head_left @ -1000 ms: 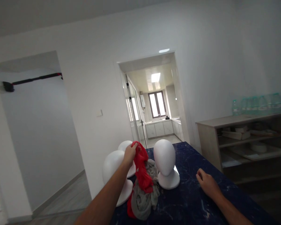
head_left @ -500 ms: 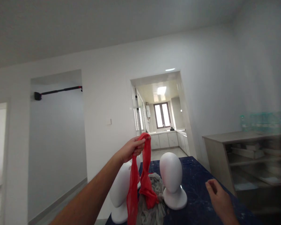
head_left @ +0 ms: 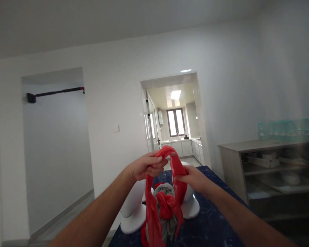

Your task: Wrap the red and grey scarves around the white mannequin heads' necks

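Note:
Raised in front of me, my left hand point(head_left: 148, 166) grips the top loop of a sheer red scarf point(head_left: 152, 212). My right hand point(head_left: 195, 178) pinches the scarf's right-hand strand a little lower, so the cloth arches between both hands and its ends hang down. Below lies a crumpled grey scarf point(head_left: 166, 188) with a bunched part of red cloth over it. A white mannequin head point(head_left: 133, 206) stands to the left, partly covered by my left arm. Another white mannequin head point(head_left: 191, 208) is behind my right hand, mostly hidden except its base.
Everything stands on a dark blue table point(head_left: 208, 223). At the right is a wooden shelf unit point(head_left: 230, 148) with bottles point(head_left: 285, 131) on top and boxes inside. A doorway beyond the table opens onto a kitchen with a counter point(head_left: 186, 148).
My right hand has come in from the right and taken hold of the red scarf's right strand. The left hand keeps its grip and has moved slightly. The view has shifted a little.

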### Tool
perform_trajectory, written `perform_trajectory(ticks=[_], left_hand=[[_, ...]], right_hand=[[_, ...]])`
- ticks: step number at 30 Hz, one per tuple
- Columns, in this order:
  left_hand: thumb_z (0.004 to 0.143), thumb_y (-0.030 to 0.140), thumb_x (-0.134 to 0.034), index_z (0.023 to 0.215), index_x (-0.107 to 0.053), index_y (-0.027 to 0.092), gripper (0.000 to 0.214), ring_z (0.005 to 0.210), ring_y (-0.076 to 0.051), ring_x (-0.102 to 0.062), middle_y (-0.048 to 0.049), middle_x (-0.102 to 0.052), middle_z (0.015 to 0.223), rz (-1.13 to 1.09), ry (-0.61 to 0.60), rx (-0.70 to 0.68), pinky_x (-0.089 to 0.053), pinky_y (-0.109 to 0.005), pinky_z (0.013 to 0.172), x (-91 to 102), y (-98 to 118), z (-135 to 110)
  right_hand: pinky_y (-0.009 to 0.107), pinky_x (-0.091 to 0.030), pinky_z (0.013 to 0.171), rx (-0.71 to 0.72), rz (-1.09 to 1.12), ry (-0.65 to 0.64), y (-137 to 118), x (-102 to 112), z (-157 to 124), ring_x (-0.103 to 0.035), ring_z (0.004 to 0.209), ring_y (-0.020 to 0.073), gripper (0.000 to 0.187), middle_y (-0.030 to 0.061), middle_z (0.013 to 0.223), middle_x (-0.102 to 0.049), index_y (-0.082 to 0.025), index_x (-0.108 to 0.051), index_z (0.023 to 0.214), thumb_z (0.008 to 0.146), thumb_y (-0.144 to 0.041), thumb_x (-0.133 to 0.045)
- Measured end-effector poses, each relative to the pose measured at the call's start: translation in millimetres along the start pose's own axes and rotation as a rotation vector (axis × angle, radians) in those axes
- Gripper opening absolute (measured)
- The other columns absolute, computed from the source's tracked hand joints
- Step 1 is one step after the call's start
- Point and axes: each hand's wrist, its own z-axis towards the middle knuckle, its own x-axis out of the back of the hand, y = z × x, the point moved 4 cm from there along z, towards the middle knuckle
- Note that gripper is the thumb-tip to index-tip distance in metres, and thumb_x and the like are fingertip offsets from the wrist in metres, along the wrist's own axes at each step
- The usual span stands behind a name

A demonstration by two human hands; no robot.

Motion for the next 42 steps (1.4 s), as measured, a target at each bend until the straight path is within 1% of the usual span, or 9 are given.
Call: perform_trajectory(ticks=[7,12,17,22,24,28,32,37,42], left_hand=[[0.094,0.034,-0.072,0.119,-0.069,0.019,0.029,0.049,-0.004,-0.014,0.0099,-0.028,0.066,-0.022,0.208,-0.039,-0.014,-0.015,0.041,53.2,-21,-49],[0.093,0.036,-0.073,0.102,-0.069,0.016,0.022,0.049,-0.004,-0.013,0.0112,-0.025,0.063,0.004,0.351,0.046,-0.012,-0.017,0.042,91.3,-68,-78],[0.089,0.041,-0.075,0.093,-0.067,0.018,0.025,0.05,-0.006,-0.02,0.0103,-0.031,0.06,0.236,0.428,0.224,-0.017,-0.021,0.045,104.7,-107,-91],[0.079,0.037,-0.079,0.088,-0.077,0.018,0.021,0.068,-0.017,-0.057,0.0003,-0.063,0.073,0.673,0.297,0.472,-0.043,-0.029,0.065,88.5,-136,-84],[0.075,0.034,-0.085,0.118,-0.076,0.024,0.045,0.097,-0.026,-0.068,-0.0042,-0.075,0.102,0.635,0.264,0.404,-0.049,-0.037,0.088,71.1,-140,-70],[0.07,0.036,-0.092,0.155,-0.048,0.031,0.095,0.138,-0.031,-0.055,-0.0125,-0.063,0.146,0.345,0.289,0.075,-0.037,-0.047,0.117,23.4,-127,-20],[0.081,0.038,-0.084,0.14,-0.062,0.023,0.065,0.114,-0.027,-0.069,-0.013,-0.074,0.125,0.236,0.32,-0.164,-0.051,-0.041,0.101,-13.1,-97,31],[0.078,0.03,-0.081,0.091,-0.074,0.017,0.019,0.055,-0.017,-0.064,-0.0012,-0.069,0.066,0.326,0.388,0.037,-0.051,-0.028,0.056,-15.7,-79,61],[0.084,0.036,-0.079,0.074,-0.069,0.015,0.025,0.05,-0.014,-0.063,-0.0006,-0.063,0.055,0.021,0.313,0.063,-0.052,-0.026,0.056,-14.5,-62,66]], right_hand=[[0.025,-0.044,0.065,-0.244,-0.121,-0.311,-12,59,-5,-0.06,0.07,0.0135,0.027,-0.0005,0.083,-0.071,-0.016,-0.075,0.095,0.075,-0.033,-0.079],[0.024,-0.037,0.058,-0.266,-0.442,-0.328,-33,96,-3,-0.055,0.067,0.0127,0.025,-0.0016,0.076,-0.068,-0.017,-0.072,0.085,0.077,-0.039,-0.081],[0.023,-0.04,0.06,-0.29,-0.509,-0.35,-54,111,-4,-0.06,0.07,0.0143,0.032,-0.0003,0.081,-0.071,-0.017,-0.074,0.093,0.076,-0.043,-0.084],[0.025,-0.051,0.069,-0.268,-0.249,-0.367,-59,107,-4,-0.067,0.079,0.0158,0.059,0.0002,0.098,-0.075,-0.024,-0.064,0.131,0.075,-0.025,-0.081],[0.025,-0.053,0.071,-0.217,-0.166,-0.357,-60,97,0,-0.067,0.079,0.0145,0.059,0.0003,0.102,-0.074,-0.025,-0.062,0.133,0.076,-0.023,-0.079],[0.023,-0.048,0.063,-0.125,-0.059,-0.32,-61,64,13,-0.062,0.069,0.0106,0.055,-0.0021,0.096,-0.072,-0.025,-0.062,0.131,0.079,-0.022,-0.077],[0.024,-0.049,0.064,-0.069,-0.017,-0.226,-57,36,21,-0.063,0.071,0.0118,0.049,-0.0018,0.09,-0.072,-0.021,-0.064,0.126,0.078,-0.021,-0.077],[0.027,-0.053,0.067,-0.072,-0.029,-0.102,-50,32,17,-0.067,0.074,0.0149,0.042,-0.0002,0.089,-0.073,-0.021,-0.067,0.119,0.08,-0.029,-0.081],[0.036,-0.059,0.086,-0.007,0.364,0.015,-27,40,-3,-0.073,0.091,0.0202,0.047,0.0059,0.11,-0.077,-0.024,-0.063,0.127,0.09,-0.05,-0.075]])
